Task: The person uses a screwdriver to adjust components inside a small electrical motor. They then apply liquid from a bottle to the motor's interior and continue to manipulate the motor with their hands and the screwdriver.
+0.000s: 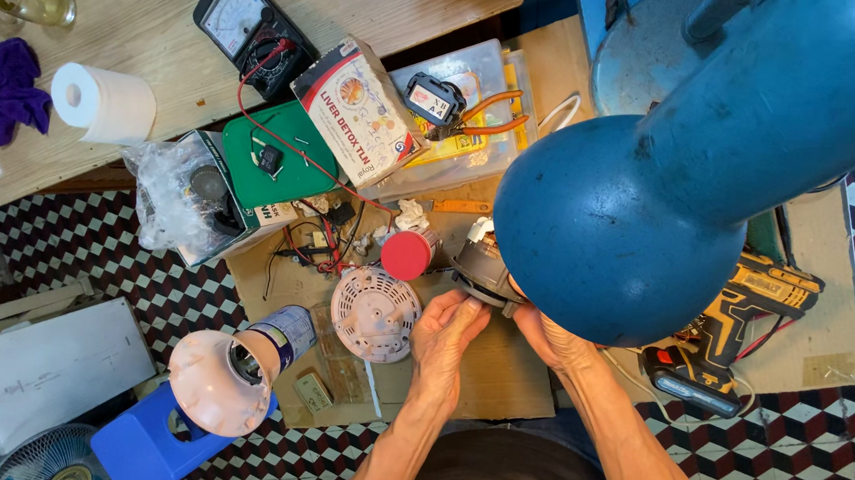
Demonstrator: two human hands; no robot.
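Note:
My left hand (446, 334) and my right hand (546, 337) both grip a small grey electric motor (482, 271) that rests on a sheet of cardboard (508, 376). A big blue domed lamp shade (604, 222) hangs in front of the camera and hides most of my right hand's fingers and the right side of the motor. Just left of my left hand lies a round white vented motor cover (374, 313). A red cap (406, 255) sits beside the motor.
A wooden table (141, 40) holds an analog multimeter (247, 27), tissue roll (106, 103), glasses and a purple cloth. Around the cardboard: a carton box (361, 110), orange pliers (486, 114), tangled wires, a yellow-black drill (743, 312), a pink fan housing (227, 381), a checkered floor.

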